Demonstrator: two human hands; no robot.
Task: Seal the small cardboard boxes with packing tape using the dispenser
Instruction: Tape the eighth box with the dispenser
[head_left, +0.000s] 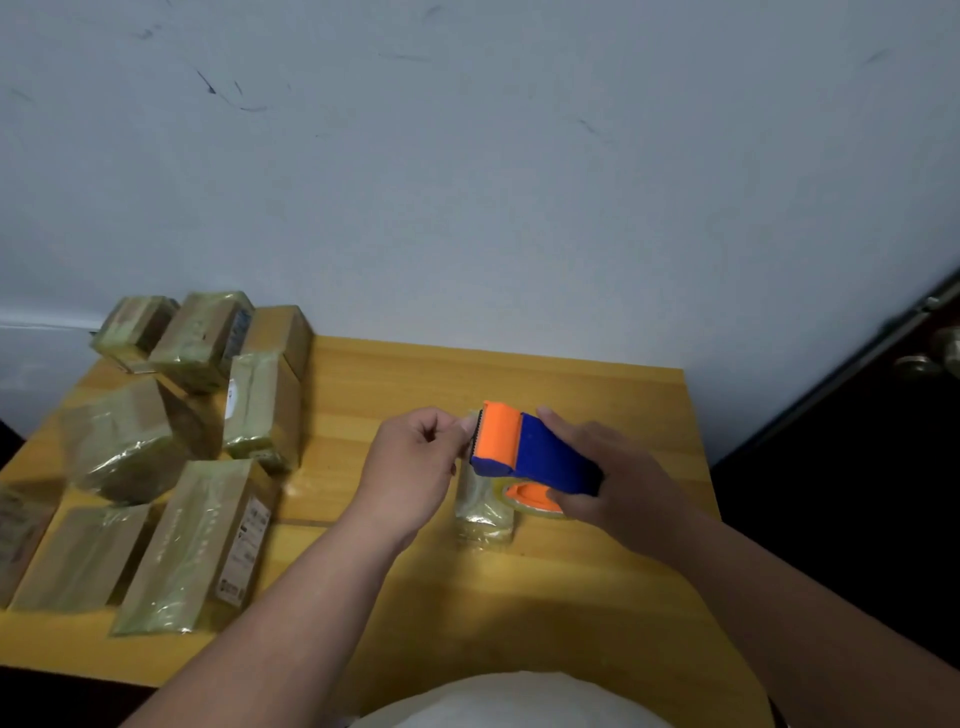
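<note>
The right hand (618, 478) is wrapped round the blue body of the tape dispenser (530, 452), its orange toothed end pointing toward the left hand (415, 457); the left hand's fingers are curled, pinching at that end, though whether they hold tape is hard to make out. A small box (483, 512) lies on the table (597, 395) directly under the dispenser, mostly hidden by it; taped boxes (171, 467) sit well off beyond the left hand, some cut off at the edge.

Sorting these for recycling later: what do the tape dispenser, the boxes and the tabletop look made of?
Tape dispenser: likely moulded plastic, smooth matte blue and orange. Boxes: brown cardboard under glossy, crinkled clear tape that catches the light. Tabletop: wood or wood-look laminate, yellowish with grain lines; which one is unclear.
</note>
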